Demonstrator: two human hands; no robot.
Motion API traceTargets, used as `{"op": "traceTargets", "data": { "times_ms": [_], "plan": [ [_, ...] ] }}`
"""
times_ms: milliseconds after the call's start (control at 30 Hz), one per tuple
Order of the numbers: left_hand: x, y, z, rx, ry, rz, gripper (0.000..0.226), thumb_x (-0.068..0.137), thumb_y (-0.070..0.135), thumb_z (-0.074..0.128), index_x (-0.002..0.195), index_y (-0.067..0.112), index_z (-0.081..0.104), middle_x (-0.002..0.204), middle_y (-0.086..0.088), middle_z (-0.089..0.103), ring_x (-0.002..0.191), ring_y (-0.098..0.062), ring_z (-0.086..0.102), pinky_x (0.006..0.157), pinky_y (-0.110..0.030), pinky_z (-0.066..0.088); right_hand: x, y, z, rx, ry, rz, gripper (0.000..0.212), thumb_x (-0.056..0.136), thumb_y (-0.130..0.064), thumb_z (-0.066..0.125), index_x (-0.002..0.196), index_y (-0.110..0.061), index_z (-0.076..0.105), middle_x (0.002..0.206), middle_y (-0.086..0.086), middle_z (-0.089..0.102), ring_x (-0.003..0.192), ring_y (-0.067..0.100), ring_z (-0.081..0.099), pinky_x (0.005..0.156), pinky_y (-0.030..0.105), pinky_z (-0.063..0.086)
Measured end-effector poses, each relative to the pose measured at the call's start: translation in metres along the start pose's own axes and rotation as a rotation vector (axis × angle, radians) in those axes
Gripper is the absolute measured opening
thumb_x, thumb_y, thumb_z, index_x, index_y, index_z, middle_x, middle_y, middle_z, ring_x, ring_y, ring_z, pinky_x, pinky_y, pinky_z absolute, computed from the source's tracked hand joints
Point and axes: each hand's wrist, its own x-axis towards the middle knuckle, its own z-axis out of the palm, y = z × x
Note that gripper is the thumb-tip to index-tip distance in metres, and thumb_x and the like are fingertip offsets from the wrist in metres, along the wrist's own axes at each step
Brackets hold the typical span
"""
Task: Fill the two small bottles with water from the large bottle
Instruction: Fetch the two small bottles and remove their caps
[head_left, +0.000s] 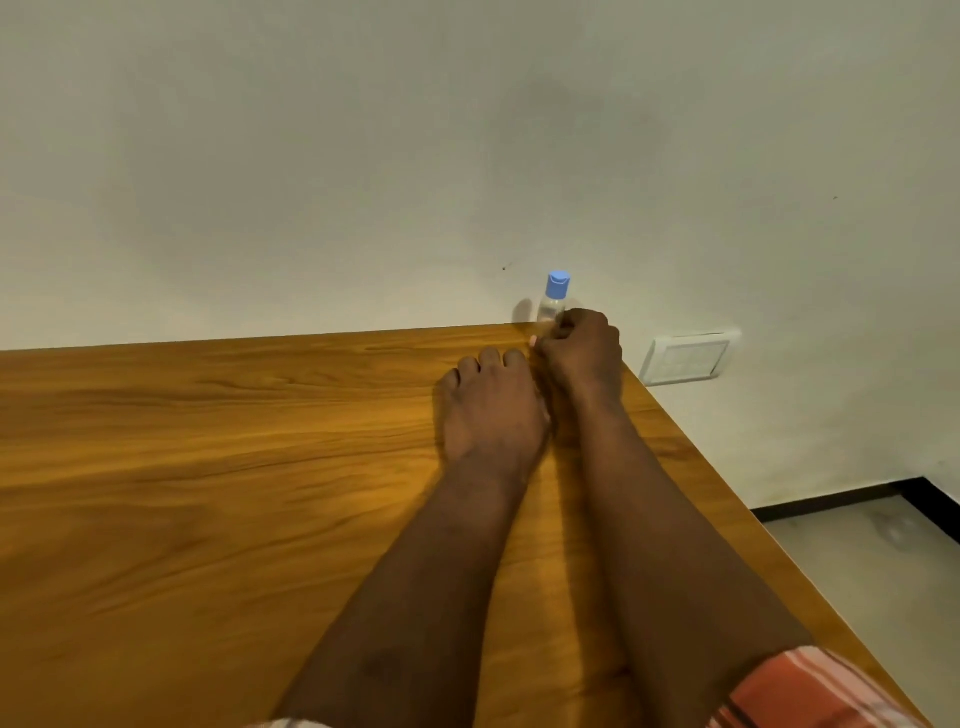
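Observation:
A small clear bottle (554, 300) with a blue cap stands upright at the far right corner of the wooden table (208, 467), close to the wall. My right hand (584, 349) is curled around its lower part, hiding the base. My left hand (493, 410) lies just left of it with fingers bent down toward the tabletop; whether it holds anything is hidden under the palm. Only this one bottle is in view.
The table's right edge (727, 493) runs diagonally down to the right, with grey floor (872, 571) beyond it. A white wall switch plate (685, 357) sits on the wall right of the corner. The wall rises directly behind the table's far edge.

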Motion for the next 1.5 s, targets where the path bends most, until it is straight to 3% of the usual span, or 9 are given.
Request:
{"op": "traceTargets", "data": {
  "times_ms": [200,367,733,900,967,1067,1233,1500],
  "plan": [
    [-0.010,0.001,-0.007,0.024,-0.008,-0.005,0.028,0.097,0.030,0.040,0.117,0.015,0.053,0.118,-0.008,0.059,0.110,-0.027,0.052,0.093,-0.041,0.039,-0.022,0.001,-0.014,0.010,-0.011,-0.032,0.035,0.082,-0.028,0.075,0.111,-0.010,0.066,0.108,0.007,0.071,0.090,0.019,0.065,0.078,0.023,0.043],
    [-0.037,0.003,-0.019,-0.028,-0.033,0.055,0.027,0.099,0.026,0.039,0.119,0.014,0.052,0.118,-0.008,0.058,0.107,-0.024,0.052,0.091,-0.036,0.043,-0.062,0.003,-0.031,0.058,-0.015,-0.033,0.019,0.083,-0.029,0.074,0.094,-0.018,0.064,0.087,-0.004,0.065,0.076,0.012,0.061,0.061,0.016,0.040],
    [-0.154,-0.002,-0.072,-0.110,-0.080,0.103,0.029,0.098,0.030,0.039,0.121,0.015,0.049,0.119,-0.006,0.056,0.108,-0.022,0.051,0.092,-0.034,0.041,-0.197,-0.002,-0.087,0.091,-0.037,0.015,0.015,0.082,-0.025,0.070,0.096,-0.019,0.066,0.087,-0.006,0.069,0.076,0.009,0.064,0.066,0.023,0.051],
    [-0.203,-0.014,-0.095,-0.142,-0.068,0.154,0.034,0.098,0.030,0.040,0.127,0.014,0.047,0.122,-0.006,0.055,0.111,-0.023,0.049,0.092,-0.034,0.040,-0.262,-0.009,-0.112,0.107,-0.024,0.002,0.022,0.081,-0.023,0.074,0.101,-0.021,0.066,0.087,-0.013,0.064,0.077,0.004,0.062,0.064,0.016,0.044],
    [-0.219,-0.020,-0.103,-0.160,-0.065,0.169,0.032,0.097,0.029,0.040,0.125,0.014,0.048,0.122,-0.006,0.054,0.110,-0.023,0.049,0.091,-0.034,0.039,-0.285,-0.013,-0.119,0.109,-0.022,-0.016,0.018,0.080,-0.022,0.074,0.094,-0.024,0.064,0.083,-0.014,0.065,0.074,0.002,0.062,0.060,0.014,0.043],
    [-0.245,-0.030,-0.115,-0.181,-0.058,0.193,0.030,0.097,0.027,0.039,0.122,0.014,0.050,0.120,-0.006,0.055,0.109,-0.023,0.049,0.091,-0.034,0.039,-0.319,-0.018,-0.126,0.097,-0.022,-0.050,0.011,0.079,-0.024,0.074,0.084,-0.021,0.064,0.078,-0.011,0.068,0.071,0.004,0.063,0.059,0.019,0.045],
    [-0.280,-0.050,-0.135,-0.229,-0.064,0.200,0.025,0.097,0.026,0.040,0.116,0.014,0.052,0.117,-0.005,0.055,0.108,-0.023,0.049,0.089,-0.034,0.039,-0.360,-0.028,-0.129,0.082,-0.055,-0.060,0.017,0.078,-0.026,0.075,0.091,-0.017,0.069,0.089,-0.004,0.074,0.082,0.010,0.067,0.071,0.028,0.053],
    [-0.325,-0.085,-0.162,-0.390,-0.083,0.134,0.033,0.088,0.023,0.056,0.119,0.012,0.055,0.114,-0.008,0.056,0.107,-0.026,0.051,0.084,-0.035,0.041,-0.408,-0.051,-0.128,0.191,-0.162,-0.074,0.019,0.070,-0.035,0.081,0.079,-0.022,0.069,0.077,-0.008,0.074,0.074,0.005,0.069,0.071,0.037,0.056]
  ]
}}
